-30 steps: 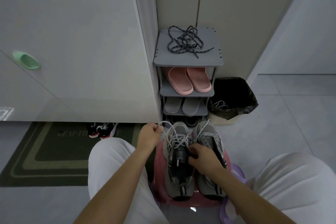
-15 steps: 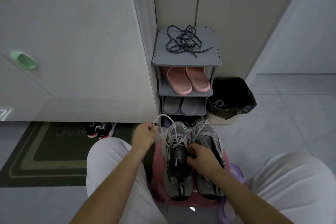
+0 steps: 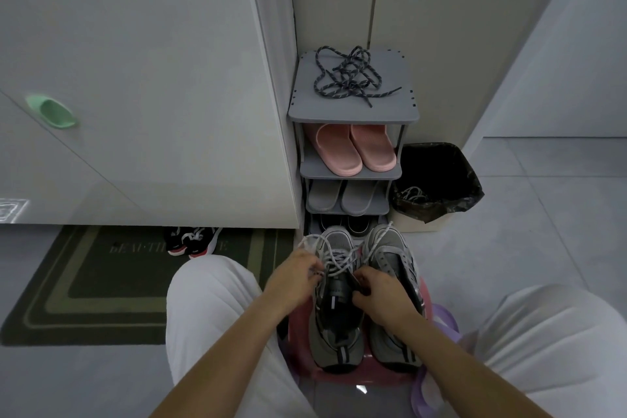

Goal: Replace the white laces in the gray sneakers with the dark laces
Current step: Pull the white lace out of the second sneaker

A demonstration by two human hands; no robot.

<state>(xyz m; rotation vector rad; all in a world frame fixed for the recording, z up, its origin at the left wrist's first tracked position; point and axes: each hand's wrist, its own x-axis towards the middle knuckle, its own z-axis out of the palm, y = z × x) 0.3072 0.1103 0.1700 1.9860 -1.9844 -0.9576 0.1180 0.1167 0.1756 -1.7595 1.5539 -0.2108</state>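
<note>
Two gray sneakers stand side by side on a pink stool between my knees. The left sneaker has loosened white laces looped over its toe. My left hand pinches a white lace at that shoe's left eyelets. My right hand grips the tongue and right side of the same shoe. The right sneaker keeps a white lace end sticking up. Dark speckled laces lie tangled on top of the gray shoe rack.
The rack holds pink slippers, gray slippers and dark shoes below. A black-lined bin with white laces inside stands right of it. A white cabinet door is at left, with a doormat and black-red shoes under it.
My left hand, which had pulled the white lace out to the left, has moved back in to the left sneaker's eyelets. My right hand stays on the shoe.
</note>
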